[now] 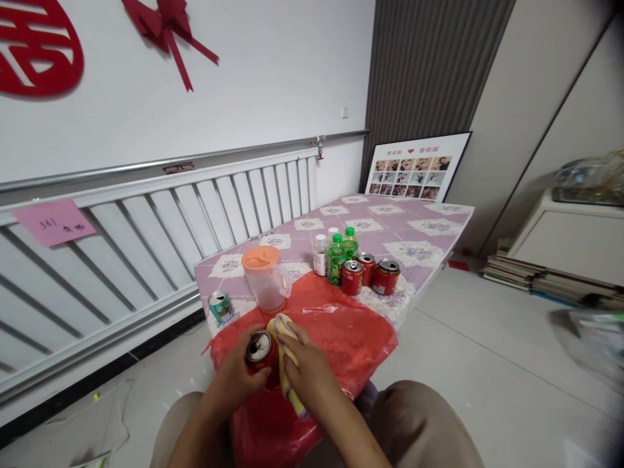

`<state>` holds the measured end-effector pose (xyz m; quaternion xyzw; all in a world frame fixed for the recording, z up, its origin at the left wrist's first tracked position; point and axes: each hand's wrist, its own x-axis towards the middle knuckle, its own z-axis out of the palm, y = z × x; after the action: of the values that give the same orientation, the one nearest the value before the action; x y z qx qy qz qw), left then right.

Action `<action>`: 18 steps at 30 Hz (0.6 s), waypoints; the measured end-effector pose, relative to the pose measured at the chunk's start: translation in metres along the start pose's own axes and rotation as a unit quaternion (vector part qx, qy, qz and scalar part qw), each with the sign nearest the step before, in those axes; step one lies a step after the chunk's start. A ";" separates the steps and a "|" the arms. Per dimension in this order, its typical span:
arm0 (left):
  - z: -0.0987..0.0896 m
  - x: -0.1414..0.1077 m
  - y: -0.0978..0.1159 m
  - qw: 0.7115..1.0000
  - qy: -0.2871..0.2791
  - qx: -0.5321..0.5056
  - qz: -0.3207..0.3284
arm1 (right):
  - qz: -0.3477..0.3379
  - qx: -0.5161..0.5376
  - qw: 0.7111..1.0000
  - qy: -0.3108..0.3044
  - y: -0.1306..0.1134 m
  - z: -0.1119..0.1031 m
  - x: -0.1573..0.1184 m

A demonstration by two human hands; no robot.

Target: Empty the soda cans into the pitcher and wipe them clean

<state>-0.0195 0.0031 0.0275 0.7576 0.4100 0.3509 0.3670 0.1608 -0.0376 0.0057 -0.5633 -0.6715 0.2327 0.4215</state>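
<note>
My left hand is wrapped round a dark red drink can, whose opened top faces up toward me. In my right hand is a folded yellow cloth, pressed against the can's right side. Both hands are over a red plastic bag that covers the near end of the table and drapes toward my lap. Just beyond the hands stands a clear pitcher with an orange lid. Left of it is a green can, also opened.
Several green-capped and white-capped bottles stand mid-table beside three red cans. A patterned cloth covers the table. A white radiator runs along the wall at left. A framed photo board leans behind the far end.
</note>
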 end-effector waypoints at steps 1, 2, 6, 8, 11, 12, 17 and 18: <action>0.000 -0.001 0.002 1.000 -0.005 -0.008 0.007 | -0.004 0.008 1.000 0.004 -0.001 -0.002 0.001; 0.000 -0.001 0.004 1.000 -0.007 -0.015 0.012 | -0.005 0.016 1.000 0.007 -0.002 -0.003 0.001; -0.008 -0.001 0.005 1.000 0.003 -0.024 0.012 | 0.014 0.060 0.998 0.014 0.006 -0.002 0.000; -0.013 0.000 0.004 1.000 0.014 -0.021 0.008 | 0.029 0.088 0.996 0.017 0.012 0.002 -0.002; -0.015 0.003 0.002 0.997 0.068 -0.023 0.003 | 0.059 0.131 0.989 0.020 0.015 0.009 -0.010; -0.014 0.004 0.002 0.995 0.093 -0.025 0.000 | 0.066 0.149 0.987 0.012 0.015 0.010 -0.012; -0.005 0.008 0.003 0.986 0.167 -0.022 -0.021 | 0.074 0.211 0.974 -0.033 0.010 0.009 -0.025; -0.004 0.009 0.003 0.984 0.176 -0.021 -0.021 | 0.074 0.205 0.975 -0.033 0.011 0.005 -0.026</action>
<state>-0.0181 0.0109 0.0339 0.6674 0.4768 0.4791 0.3127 0.1630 -0.0589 -0.0136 -0.5055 -0.5793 0.4142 0.4872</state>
